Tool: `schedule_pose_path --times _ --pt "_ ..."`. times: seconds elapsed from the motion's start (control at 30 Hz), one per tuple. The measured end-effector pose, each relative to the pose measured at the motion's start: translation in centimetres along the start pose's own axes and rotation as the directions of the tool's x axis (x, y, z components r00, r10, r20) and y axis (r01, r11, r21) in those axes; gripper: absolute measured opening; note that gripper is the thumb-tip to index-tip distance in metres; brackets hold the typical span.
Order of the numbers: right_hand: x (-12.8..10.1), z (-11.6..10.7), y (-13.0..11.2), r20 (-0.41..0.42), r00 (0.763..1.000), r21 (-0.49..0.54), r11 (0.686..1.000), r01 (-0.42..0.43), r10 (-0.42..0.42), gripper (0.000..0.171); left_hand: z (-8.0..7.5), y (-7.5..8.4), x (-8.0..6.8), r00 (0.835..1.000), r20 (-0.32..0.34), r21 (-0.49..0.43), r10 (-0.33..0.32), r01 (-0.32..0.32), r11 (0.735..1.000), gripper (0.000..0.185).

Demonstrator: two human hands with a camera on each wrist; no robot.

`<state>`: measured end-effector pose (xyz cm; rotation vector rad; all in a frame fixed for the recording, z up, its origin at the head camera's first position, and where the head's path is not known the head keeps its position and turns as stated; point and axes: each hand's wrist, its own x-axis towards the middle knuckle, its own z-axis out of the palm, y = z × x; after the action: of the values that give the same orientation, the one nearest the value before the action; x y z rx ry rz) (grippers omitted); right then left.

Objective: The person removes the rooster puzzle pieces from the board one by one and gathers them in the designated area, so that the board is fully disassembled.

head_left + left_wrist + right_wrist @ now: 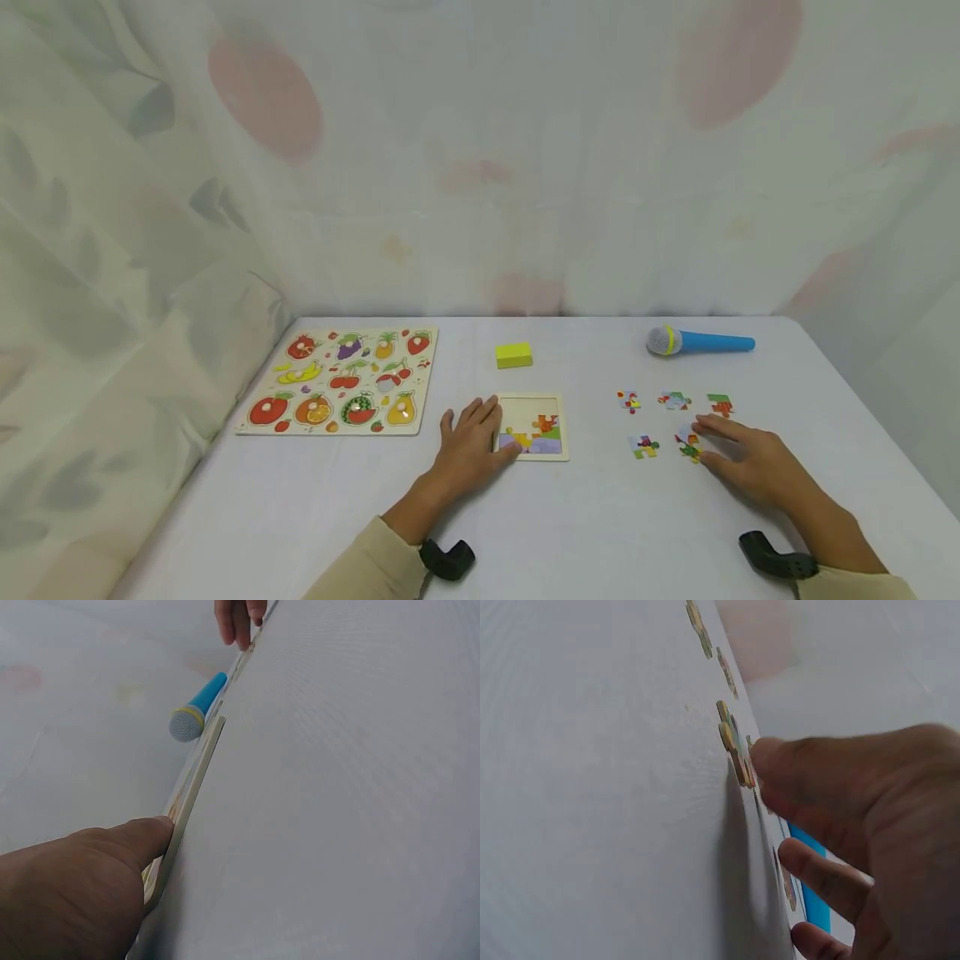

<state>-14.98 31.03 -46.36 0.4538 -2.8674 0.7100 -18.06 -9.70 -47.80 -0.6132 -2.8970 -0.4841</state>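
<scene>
My left hand (467, 448) rests on the left side of a small wooden puzzle tray (564, 425), fingers spread and thumb on its lower edge. Joined pieces with an orange animal (545, 423) fill the tray's lower part. At the right, my right hand (757, 463) hovers with thumb and fingers apart at the edge of a loose puzzle piece (686, 443). In the right wrist view, the thumb tip overlaps the side of this piece (735, 746). Other loose puzzle pieces lie around it, one (645, 447) to its left and one (721, 405) just beyond the fingers.
A fruit peg puzzle board (333, 382) lies at the table's left. Behind the tray sits a yellow block (513, 355). A blue toy microphone (712, 342) lies at the back right. Patterned curtains (480, 167) hang behind the white table (570, 533).
</scene>
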Motion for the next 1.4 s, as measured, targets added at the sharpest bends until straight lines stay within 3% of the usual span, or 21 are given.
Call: schedule_pose_path --times 0.2,0.37,0.6,0.73,0.83,1.23,1.4 --pt "0.0 -1.3 -1.0 -0.062 0.998 0.052 0.999 0.012 -0.009 0.053 0.1 0.1 0.0 1.000 0.015 -0.002 -0.007 0.007 1.000 0.072" --pt "0.6 -2.7 -3.2 -0.142 0.990 0.117 0.993 0.033 -0.016 0.054 0.2 0.1 -0.1 1.000 0.014 0.001 -0.009 0.009 1.000 0.072" --pt "1.9 -4.4 -7.1 -0.190 0.977 0.134 0.983 0.127 -0.100 0.058 0.3 0.2 0.0 1.000 0.011 0.013 -0.009 0.008 1.000 0.071" --pt "2.8 -4.8 -9.0 -0.226 0.957 0.161 0.962 0.219 -0.180 0.059 0.2 0.1 0.0 1.000 0.005 0.016 -0.004 0.004 1.000 0.071" --pt "3.6 -4.7 -10.1 -0.241 0.943 0.197 0.940 0.277 -0.228 0.059 0.2 0.1 0.1 1.000 0.003 0.011 -0.001 0.001 1.000 0.071" --pt "6.8 -2.0 -13.3 -0.207 0.945 0.265 0.915 0.305 -0.255 0.053 0.0 0.1 0.0 1.000 0.020 0.007 -0.023 0.023 1.000 0.072" --pt "8.1 0.0 -14.4 -0.163 0.961 0.273 0.926 0.261 -0.223 0.052 0.1 -0.1 0.0 0.999 0.023 0.003 -0.029 0.029 1.000 0.072"
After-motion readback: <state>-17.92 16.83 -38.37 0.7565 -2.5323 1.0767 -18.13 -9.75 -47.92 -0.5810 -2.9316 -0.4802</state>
